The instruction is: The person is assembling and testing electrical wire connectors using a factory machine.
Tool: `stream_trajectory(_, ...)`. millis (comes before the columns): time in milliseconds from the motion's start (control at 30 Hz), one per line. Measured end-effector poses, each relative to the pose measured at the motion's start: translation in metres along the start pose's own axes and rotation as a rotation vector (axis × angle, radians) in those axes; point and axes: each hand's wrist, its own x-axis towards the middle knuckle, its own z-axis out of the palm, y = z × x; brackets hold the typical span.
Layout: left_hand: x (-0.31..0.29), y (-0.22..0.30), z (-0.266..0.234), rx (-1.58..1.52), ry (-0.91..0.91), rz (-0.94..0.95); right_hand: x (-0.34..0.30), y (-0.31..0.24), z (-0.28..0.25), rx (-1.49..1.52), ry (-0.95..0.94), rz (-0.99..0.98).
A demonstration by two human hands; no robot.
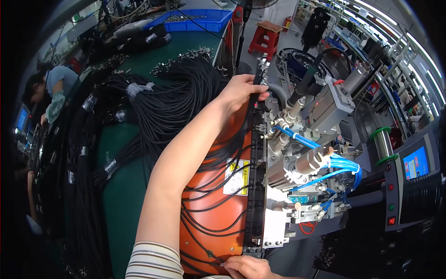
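My left arm reaches far forward, and my left hand (pixel 240 90) is closed around a bundle of black cables (pixel 254 100) beside the machine. Their silvery metal ends (pixel 264 67) stick out beyond my fingers. Close to me at the lower edge, my right hand (pixel 248 268) has its fingers pinched together at the end of a single black cable. Between the hands runs a dark cable feed track (pixel 255 186), with several black cables leading into it across an orange plate (pixel 211 181). A larger spread of black cables (pixel 181 93) lies left of my left forearm.
Right of the track stands a machine with metal cylinders (pixel 306 162) and blue air hoses (pixel 346 165). Beyond it are a wire spool (pixel 384 144) and a control screen (pixel 416 162). A blue bin (pixel 200 21) sits on the green table (pixel 121 195). Another person (pixel 60 81) works at far left.
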Motion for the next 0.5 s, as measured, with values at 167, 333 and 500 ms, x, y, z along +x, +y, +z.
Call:
stream_trajectory(167, -0.065, 0.039, 0.014, -0.178, -0.001, 0.147, 0.000, -0.002, 0.001, 0.011, 0.001, -0.001)
stream_trajectory(333, -0.110, 0.066, 0.016, -0.203, 0.065, 0.282, 0.000, -0.006, 0.003, 0.005, 0.001, 0.021)
stream_trajectory(500, -0.130, 0.075, 0.021, -0.207, 0.055, 0.339, 0.002, -0.011, 0.002, -0.003, -0.002, 0.024)
